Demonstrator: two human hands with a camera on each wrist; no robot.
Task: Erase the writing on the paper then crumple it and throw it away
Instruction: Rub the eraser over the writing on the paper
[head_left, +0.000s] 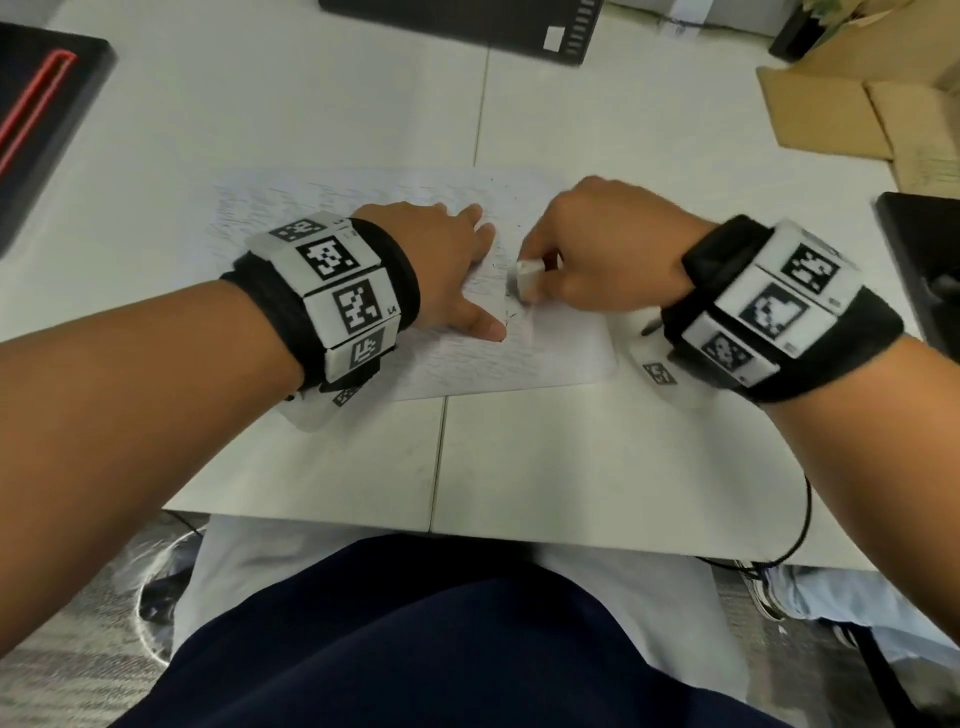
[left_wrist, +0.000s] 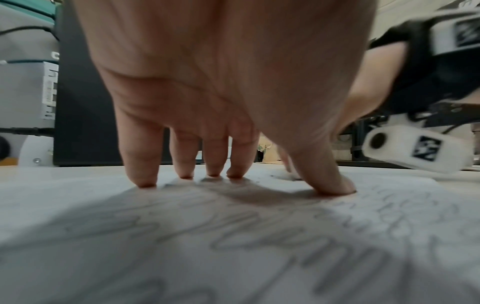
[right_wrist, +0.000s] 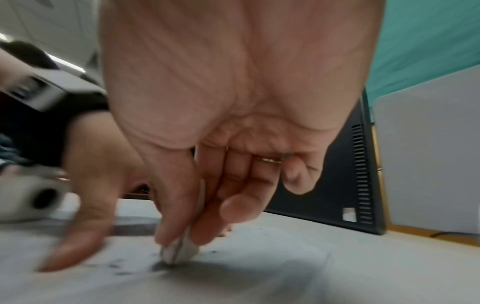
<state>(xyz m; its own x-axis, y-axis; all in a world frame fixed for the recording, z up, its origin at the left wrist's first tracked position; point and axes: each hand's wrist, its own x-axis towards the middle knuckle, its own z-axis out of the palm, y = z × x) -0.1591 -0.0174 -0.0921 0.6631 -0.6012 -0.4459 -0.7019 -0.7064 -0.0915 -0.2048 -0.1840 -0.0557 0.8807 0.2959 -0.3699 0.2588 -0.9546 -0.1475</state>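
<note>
A white sheet of paper (head_left: 524, 358) covered in faint pencil scribbles lies flat on the white table (head_left: 571, 467). My left hand (head_left: 447, 260) is spread on it, straight fingertips (left_wrist: 148, 183) and thumb pressing the paper (left_wrist: 233, 246) down. Just to its right, my right hand (head_left: 587, 260) pinches a small white eraser (head_left: 524, 278) between thumb and fingers. In the right wrist view the eraser (right_wrist: 179, 251) has its lower end touching the paper (right_wrist: 259, 277), with dark crumbs scattered around it.
A black case with a red stripe (head_left: 36, 119) sits far left, a black device (head_left: 467, 26) at the back, cardboard (head_left: 841, 114) far right and a dark object (head_left: 924, 260) at the right edge. A cable (head_left: 800, 525) hangs off the front edge.
</note>
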